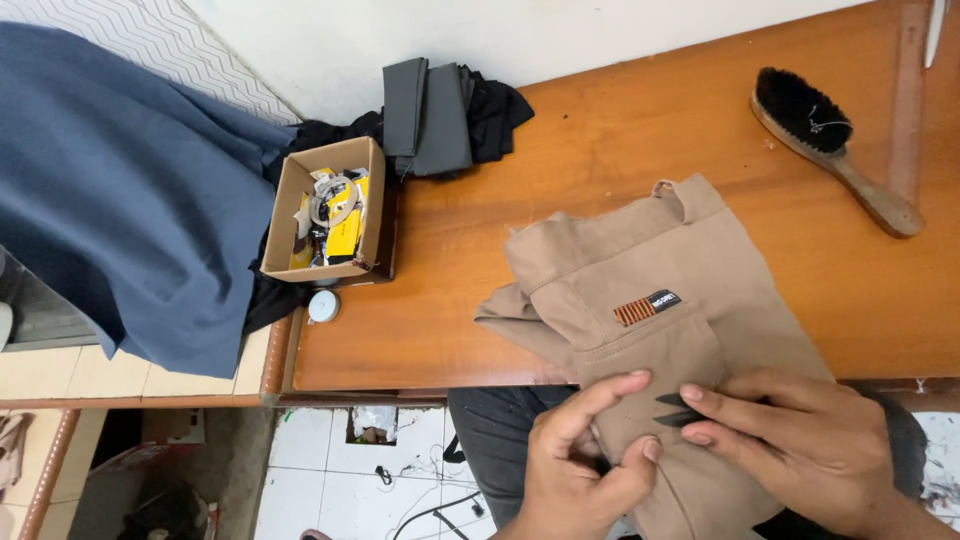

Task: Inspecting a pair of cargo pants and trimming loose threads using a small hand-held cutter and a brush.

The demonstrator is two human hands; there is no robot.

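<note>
While the tan trousers (650, 320) hang off the near edge of the wooden surface (600, 150), the left hand (585, 460) pinches the cloth, fingers together, and the right hand (800, 440) clamps small dark snips (675, 410). Keeping that fold taut would steady the blades.

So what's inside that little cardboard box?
The cardboard box holds a jumble: yellow packets and a pale coiled strip on top. Whatever lies beneath them is covered. A small round white thing sits just outside.
</note>
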